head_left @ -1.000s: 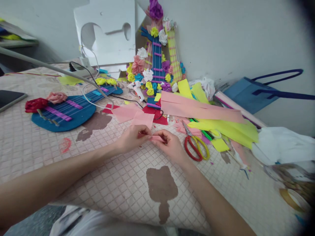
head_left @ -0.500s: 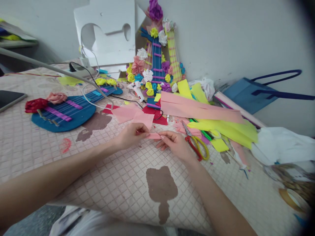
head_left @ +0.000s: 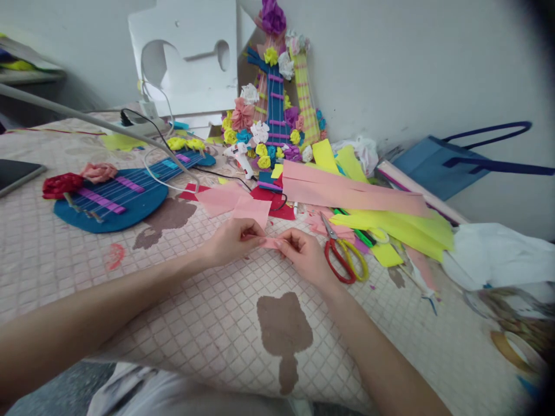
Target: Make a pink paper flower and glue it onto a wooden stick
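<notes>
Between my two hands is a small folded strip of pink crepe paper (head_left: pixel 269 242). My left hand (head_left: pixel 234 240) pinches its left end, and my right hand (head_left: pixel 300 251) has thumb and fingers closed on the right end. Just beyond them lie flat pink paper pieces (head_left: pixel 249 209) on the table. Right of my right hand rest scissors (head_left: pixel 342 251) with one red and one yellow handle. Part of the strip is hidden by my fingers.
A blue paper guitar (head_left: pixel 113 202) with paper flowers lies at left. Flower-covered guitars (head_left: pixel 276 104) lean against the wall, a white glue gun (head_left: pixel 240 159) before them. Long pink (head_left: pixel 351 190) and yellow paper sheets (head_left: pixel 399 228) spread at right, near a blue bag (head_left: pixel 442 167) and tape roll (head_left: pixel 514 352).
My right hand has moved slightly left, closer to my left hand, and its fingers have curled in. Less of the pink strip shows between the hands.
</notes>
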Demonstrator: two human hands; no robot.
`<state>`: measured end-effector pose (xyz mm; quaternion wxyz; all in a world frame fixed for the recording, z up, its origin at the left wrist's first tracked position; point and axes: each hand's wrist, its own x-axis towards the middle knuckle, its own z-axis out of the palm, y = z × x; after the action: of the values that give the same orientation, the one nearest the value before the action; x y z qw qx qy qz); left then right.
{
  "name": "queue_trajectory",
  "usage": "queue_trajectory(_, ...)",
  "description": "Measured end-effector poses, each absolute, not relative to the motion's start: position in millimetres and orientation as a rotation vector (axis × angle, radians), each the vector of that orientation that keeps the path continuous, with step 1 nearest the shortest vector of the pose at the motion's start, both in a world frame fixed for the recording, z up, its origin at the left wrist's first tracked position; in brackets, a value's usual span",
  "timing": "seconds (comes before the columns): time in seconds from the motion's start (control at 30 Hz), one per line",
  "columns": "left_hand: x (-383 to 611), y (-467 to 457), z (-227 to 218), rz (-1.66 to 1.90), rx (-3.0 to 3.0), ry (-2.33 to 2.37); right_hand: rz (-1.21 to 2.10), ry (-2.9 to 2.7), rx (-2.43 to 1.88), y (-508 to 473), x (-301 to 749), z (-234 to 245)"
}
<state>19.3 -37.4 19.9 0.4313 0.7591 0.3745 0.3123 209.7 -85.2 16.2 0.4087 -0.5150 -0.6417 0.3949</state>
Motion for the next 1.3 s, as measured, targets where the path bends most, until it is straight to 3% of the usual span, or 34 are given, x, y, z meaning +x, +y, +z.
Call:
queue_trajectory(0.4, 8, -15, 16, 0.809, 1.512, 0.926, 1.035, -1.431, -1.342, -81, 227, 13)
queue_trajectory(1.3, 18, -31, 15, 0.810, 1.750, 0.867, 0.977, -1.512, -1.337, -86, 221, 19)
